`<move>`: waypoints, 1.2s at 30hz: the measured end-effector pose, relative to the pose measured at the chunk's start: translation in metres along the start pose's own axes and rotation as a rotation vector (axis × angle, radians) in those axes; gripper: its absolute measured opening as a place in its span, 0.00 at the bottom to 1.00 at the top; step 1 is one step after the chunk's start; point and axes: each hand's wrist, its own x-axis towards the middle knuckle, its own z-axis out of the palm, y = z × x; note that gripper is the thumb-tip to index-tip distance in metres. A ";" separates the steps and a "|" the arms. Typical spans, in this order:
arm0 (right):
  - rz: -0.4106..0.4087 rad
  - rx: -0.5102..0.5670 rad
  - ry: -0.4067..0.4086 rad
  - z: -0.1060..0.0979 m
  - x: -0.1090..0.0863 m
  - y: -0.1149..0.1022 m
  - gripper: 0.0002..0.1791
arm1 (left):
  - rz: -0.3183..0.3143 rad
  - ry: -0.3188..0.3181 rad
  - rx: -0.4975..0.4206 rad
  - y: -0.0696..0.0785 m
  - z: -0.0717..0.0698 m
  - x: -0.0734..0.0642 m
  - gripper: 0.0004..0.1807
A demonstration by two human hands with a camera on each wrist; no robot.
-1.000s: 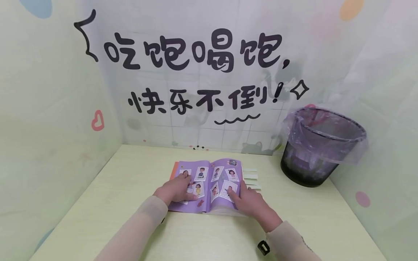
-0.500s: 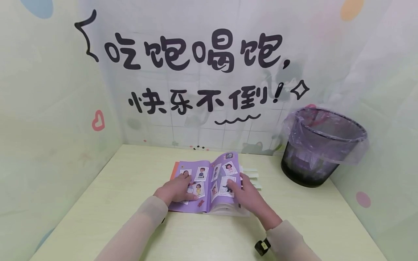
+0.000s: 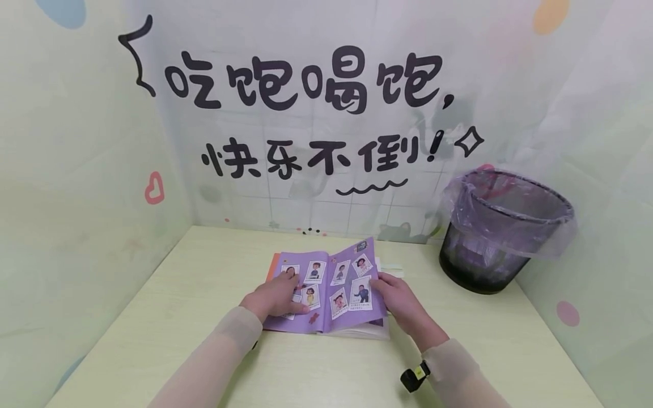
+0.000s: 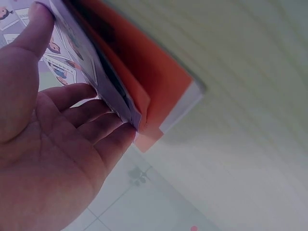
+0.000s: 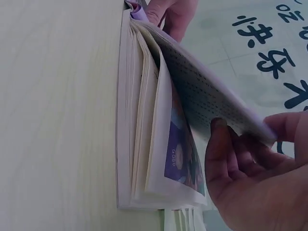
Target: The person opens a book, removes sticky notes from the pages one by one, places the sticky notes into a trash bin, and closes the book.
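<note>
An open book [image 3: 306,317] with purple pages and cartoon picture cards lies on the table. My left hand [image 3: 278,293] rests on the left page, fingers spread toward the spine. From the left wrist view, the left fingers [image 4: 91,120] lie over that page, with orange leaves and the cover beneath. My right hand [image 3: 403,300] pinches the outer edge of the right page [image 3: 342,283], which is raised and slanted. Seen from the right wrist, the thumb is on the page's purple side and the fingers [image 5: 219,149] are under its text side, above the remaining pages [image 5: 144,134].
Pale sticky tabs [image 3: 393,271] jut from the book's right side. A black mesh bin [image 3: 482,266] with a purple plastic liner stands at the back right of the light wooden table [image 3: 204,266]. Printed cloth walls surround the table on three sides.
The right page has lifted off the pages beneath. My right hand has shifted from lying over the page to pinching its outer edge, moving slightly right. My left hand stays put.
</note>
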 end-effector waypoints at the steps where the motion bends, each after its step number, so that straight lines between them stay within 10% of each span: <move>1: -0.018 0.027 -0.030 0.002 0.001 -0.001 0.30 | 0.002 0.001 0.002 0.000 0.000 0.001 0.55; 8: -0.094 0.105 -0.233 0.021 0.012 -0.004 0.37 | 0.029 0.007 -0.020 -0.005 0.002 0.002 0.55; 15: -0.173 -0.295 -0.263 0.048 0.016 0.005 0.35 | 0.115 0.022 -0.190 -0.026 -0.002 0.000 0.52; 20: -0.249 -0.602 -0.318 0.062 0.012 0.006 0.43 | 0.204 0.109 -0.284 -0.057 -0.011 0.003 0.29; 27: -0.314 -0.956 -0.277 0.078 0.008 0.007 0.38 | 0.081 0.279 -0.278 -0.089 -0.028 0.003 0.17; 36: -0.329 -1.069 -0.259 0.086 0.007 0.003 0.37 | 0.069 0.248 -0.297 -0.066 -0.037 0.007 0.23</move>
